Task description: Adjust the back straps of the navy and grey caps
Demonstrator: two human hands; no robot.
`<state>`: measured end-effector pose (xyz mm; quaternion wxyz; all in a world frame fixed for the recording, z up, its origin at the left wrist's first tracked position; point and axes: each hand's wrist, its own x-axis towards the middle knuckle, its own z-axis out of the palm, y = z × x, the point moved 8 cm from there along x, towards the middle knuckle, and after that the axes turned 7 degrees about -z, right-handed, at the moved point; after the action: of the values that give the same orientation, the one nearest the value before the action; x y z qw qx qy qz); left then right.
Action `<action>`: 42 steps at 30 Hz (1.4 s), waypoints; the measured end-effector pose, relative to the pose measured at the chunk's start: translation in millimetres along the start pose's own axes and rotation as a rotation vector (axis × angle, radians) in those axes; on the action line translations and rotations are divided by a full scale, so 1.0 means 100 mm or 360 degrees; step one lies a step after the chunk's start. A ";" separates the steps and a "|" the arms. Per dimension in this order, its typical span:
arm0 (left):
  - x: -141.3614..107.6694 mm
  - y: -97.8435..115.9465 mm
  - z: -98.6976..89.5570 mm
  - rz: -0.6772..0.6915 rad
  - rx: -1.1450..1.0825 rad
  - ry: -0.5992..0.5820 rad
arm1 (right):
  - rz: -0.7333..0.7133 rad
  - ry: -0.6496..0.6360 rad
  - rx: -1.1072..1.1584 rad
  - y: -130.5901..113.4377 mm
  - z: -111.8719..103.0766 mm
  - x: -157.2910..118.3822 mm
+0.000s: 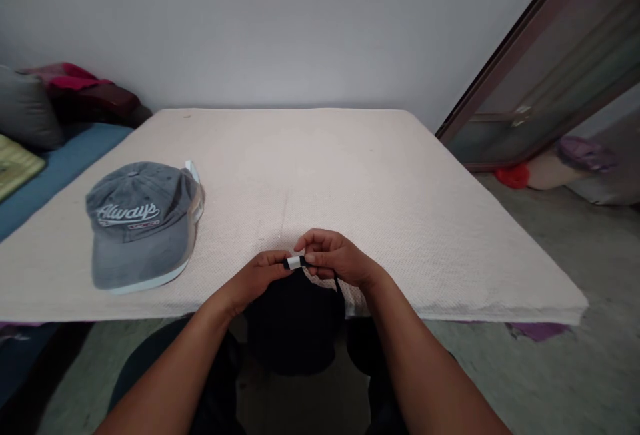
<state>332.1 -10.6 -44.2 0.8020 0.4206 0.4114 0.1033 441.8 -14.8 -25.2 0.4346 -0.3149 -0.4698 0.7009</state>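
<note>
A black cap (295,328) hangs at the table's front edge, in front of my knees. Its strap carries a small silvery-white buckle (294,262). My left hand (263,276) grips the cap's strap just left of the buckle, thumb on top. On the other side, my right hand (340,259) pinches the black strap between thumb and fingers, close against the buckle. A loose strap end dangles below the right hand. To the left, a grey cap (140,221) with white "Always" lettering rests on the table, apart from both hands.
A cream textured cloth covers the table (320,175), which reaches back to a pale wall (300,28). Cushions (27,108) and a blue surface (85,155) lie at the left. At the right are a dark-framed door (540,68) and red and purple items on the floor.
</note>
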 end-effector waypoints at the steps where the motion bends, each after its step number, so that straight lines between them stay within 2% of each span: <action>1: 0.00 -0.01 0.02 -0.0020 0.0028 -0.0034 | 0.0009 -0.0016 -0.0021 0.00 0.01 0.00; 3: 0.01 -0.03 0.02 -0.0038 0.0024 -0.0042 | 0.0025 -0.0035 -0.0043 0.00 0.01 0.00; 9: -0.01 -0.02 -0.10 0.0004 -0.0231 0.0144 | -0.0103 -0.0001 -0.0058 -0.03 -0.05 0.01; 22: 0.01 -0.04 -0.03 -0.0021 -0.0305 -0.0001 | -0.0106 -0.0117 0.0004 -0.05 0.03 -0.01; 29: 0.00 -0.04 -0.06 -0.0007 -0.0301 0.0089 | -0.0076 -0.0097 0.0043 -0.01 0.02 0.00; 36: 0.00 -0.06 -0.02 -0.0031 -0.0247 0.0069 | -0.0125 -0.0145 0.0031 -0.02 0.04 0.00; 42: 0.00 -0.06 0.04 -0.0045 -0.0173 0.0015 | -0.0068 -0.0194 0.0037 0.00 0.08 -0.01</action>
<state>334.1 -16.1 -47.5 0.8231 0.3699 0.4149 0.1161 435.1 -19.0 -22.4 0.4236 -0.2565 -0.4938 0.7148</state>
